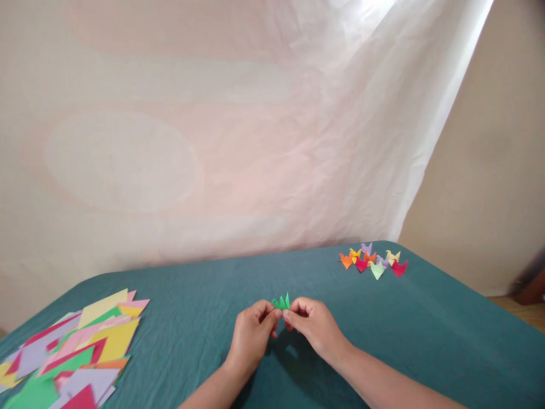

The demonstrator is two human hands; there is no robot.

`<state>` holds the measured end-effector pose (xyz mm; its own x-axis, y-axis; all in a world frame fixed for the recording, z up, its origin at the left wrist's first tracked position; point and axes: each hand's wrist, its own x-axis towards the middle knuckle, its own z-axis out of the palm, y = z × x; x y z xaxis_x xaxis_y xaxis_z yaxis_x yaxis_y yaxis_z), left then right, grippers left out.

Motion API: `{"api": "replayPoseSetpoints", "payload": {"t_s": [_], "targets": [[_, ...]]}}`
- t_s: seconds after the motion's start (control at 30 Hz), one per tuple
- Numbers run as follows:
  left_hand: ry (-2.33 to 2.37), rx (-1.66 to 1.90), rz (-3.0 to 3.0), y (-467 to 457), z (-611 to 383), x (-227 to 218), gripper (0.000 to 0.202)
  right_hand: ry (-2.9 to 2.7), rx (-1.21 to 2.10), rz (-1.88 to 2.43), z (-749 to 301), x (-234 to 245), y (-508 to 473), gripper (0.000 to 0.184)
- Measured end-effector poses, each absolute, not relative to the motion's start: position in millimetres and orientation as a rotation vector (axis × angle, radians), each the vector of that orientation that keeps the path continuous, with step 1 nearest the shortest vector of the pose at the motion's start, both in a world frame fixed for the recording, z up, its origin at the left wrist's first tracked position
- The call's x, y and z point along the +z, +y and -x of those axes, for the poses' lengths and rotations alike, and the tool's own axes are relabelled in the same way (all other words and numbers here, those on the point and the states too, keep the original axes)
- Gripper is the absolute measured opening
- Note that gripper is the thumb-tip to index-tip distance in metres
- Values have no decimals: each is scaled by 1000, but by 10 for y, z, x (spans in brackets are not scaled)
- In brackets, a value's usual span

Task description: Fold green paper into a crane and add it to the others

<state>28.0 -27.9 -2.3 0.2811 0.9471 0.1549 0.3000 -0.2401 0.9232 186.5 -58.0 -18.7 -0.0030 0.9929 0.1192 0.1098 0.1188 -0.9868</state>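
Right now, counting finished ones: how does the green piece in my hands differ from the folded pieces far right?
The green piece is pinched by the left hand and right hand; the folded pieces lie on the cloth. It is one; they are several, mixed colours. Both are small folds.

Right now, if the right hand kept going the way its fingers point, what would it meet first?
The right hand points left: first the green folded paper it pinches, then probably the left hand right behind.

Worktop (191,307): rounded, covered in a creased teal cloth. Near left edge: loose heap of coloured paper sheets (72,352), overlapping. Far right: cluster of small folded paper birds (374,260), mixed colours, touching one another.
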Motion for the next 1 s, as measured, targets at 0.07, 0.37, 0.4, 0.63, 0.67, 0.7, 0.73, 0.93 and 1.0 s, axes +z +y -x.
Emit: {"api": "replayPoseSetpoints", "payload": {"t_s": [0.07, 0.37, 0.4, 0.63, 0.67, 0.7, 0.73, 0.93, 1.0], "targets": [[1082, 966, -1637, -272, -290, -44, 29, -1342, 1076, 1186, -1874, -192, -575, 32], [974, 914, -1267, -127, -228, -194, 33, -1315, 970, 1183, -1880, -244, -568, 23], [971, 911, -1255, -119, -221, -201, 34, -1319, 901, 1200, -1887, -238, -569, 20], [949, 861, -1194, -142, -246, -191, 38, -1542, 677, 1235, -1875, -216, -591, 5], [946, 854, -1191, -151, -252, -182, 38, -1541, 676, 1237, -1866, -215, -596, 5], [942, 848, -1192, -159, -256, -174, 39, -1533, 683, 1241, -1859, -215, -600, 5], [939, 843, -1198, -166, -259, -166, 39, -1522, 694, 1245, -1853, -213, -603, 6], [932, 818, -1307, -174, -266, -172, 37, -1470, 730, 1226, -1850, -229, -590, 3], [935, 808, -1344, -170, -269, -192, 34, -1416, 750, 1221, -1859, -258, -575, 5]]}}
